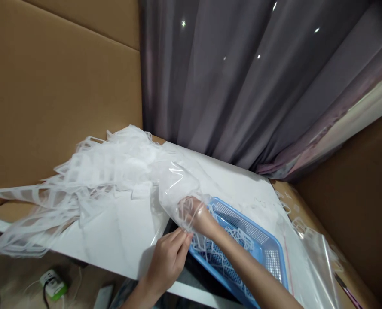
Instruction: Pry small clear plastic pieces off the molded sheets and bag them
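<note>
A clear plastic bag (pixel 174 182) lies over the near middle of the white table, its mouth toward me. My left hand (pixel 169 256) pinches the rim of this bag between thumb and fingers. Inside the bag is my right hand (pixel 193 211), its fingers curled; thin white outlines show around them, but what they grip is blurred by the plastic. Under my right forearm stands a blue plastic basket (pixel 276 244) with mesh walls. Several small white frame-like pieces (pixel 239 237) lie in the basket.
A large heap of white translucent sheets (pixel 113 167) covers the table's left side. More clear plastic bags (pixel 319 262) lie at the right, near a thin dark-tipped tool (pixel 347 289). Cardboard walls (pixel 62 86) and a grey curtain (pixel 242 77) enclose the table. A power strip (pixel 53 284) is on the floor.
</note>
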The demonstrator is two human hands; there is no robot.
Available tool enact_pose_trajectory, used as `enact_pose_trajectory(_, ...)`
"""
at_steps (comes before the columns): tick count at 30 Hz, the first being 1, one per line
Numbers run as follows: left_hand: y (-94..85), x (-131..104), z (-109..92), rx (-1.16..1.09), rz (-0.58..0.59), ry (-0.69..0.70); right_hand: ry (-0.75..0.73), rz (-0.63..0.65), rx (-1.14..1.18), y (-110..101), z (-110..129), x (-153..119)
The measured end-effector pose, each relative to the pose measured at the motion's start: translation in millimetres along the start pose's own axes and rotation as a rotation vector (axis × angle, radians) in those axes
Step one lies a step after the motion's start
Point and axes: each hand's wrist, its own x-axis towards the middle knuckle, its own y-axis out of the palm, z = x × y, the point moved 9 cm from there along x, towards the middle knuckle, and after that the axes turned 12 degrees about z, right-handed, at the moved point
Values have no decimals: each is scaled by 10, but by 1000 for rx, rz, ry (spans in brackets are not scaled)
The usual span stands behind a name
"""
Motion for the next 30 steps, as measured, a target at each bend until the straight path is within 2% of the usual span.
enact_pose_trajectory(2, 32, 14, -14, -27, 20, -8, -46, 66, -160, 62, 64, 52)
enact_pose_trajectory(6, 71, 58, -79, -73, 58, 6, 2, 93, -272, 119, -15, 200)
enact_pose_trajectory(10, 104, 79, -140, -80, 82, 36, 69, 74, -403, 125, -49, 340)
enact_pose_trajectory(16, 346, -12, -251, 7, 175, 158, 113, 10, -576, 141, -96, 802)
enact_pose_trajectory(20, 475, -71, -208, 21, 211, 154, 85, -33, -597, 189, -132, 1052)
enact_pose_trajectory(24, 498, -96, -163, 56, 184, 140, 29, -36, -579, 220, -109, 915)
enact_pose_trajectory(30, 517, -86, -148, 15, 177, 138, -46, 67, -516, 136, -33, 304)
